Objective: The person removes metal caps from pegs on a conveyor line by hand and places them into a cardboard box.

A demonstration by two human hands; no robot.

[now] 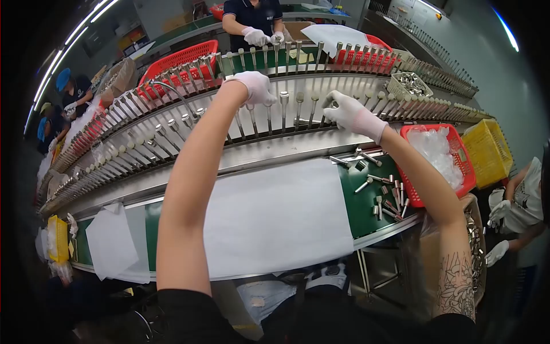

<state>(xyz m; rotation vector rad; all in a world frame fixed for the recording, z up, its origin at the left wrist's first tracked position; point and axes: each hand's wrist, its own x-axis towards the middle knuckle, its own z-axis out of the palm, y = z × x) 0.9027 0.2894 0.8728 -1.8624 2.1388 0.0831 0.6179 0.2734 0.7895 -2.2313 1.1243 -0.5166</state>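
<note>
My left hand [257, 88], in a white glove, is at the near row of upright metal pins, its fingers bent down over a pin top; what it holds is hidden. White-gloved too, my right hand [347, 112] is further right at the same row, fingers curled together near the pin tops, with any held part too small to make out. Between the hands stand pins with metal caps, one of them a shiny capped pin [284, 109]. Loose metal parts [391, 195] lie on the green bench at the right, beside a white sheet [275, 218].
A red basket [470, 172] with plastic bags, a yellow basket [487, 152] and a box of metal parts [475, 246] are at the right. Across the rack a co-worker [252, 20] handles pins. Other people stand at the far left and right edge. A curved metal tube [175, 92] rises at left.
</note>
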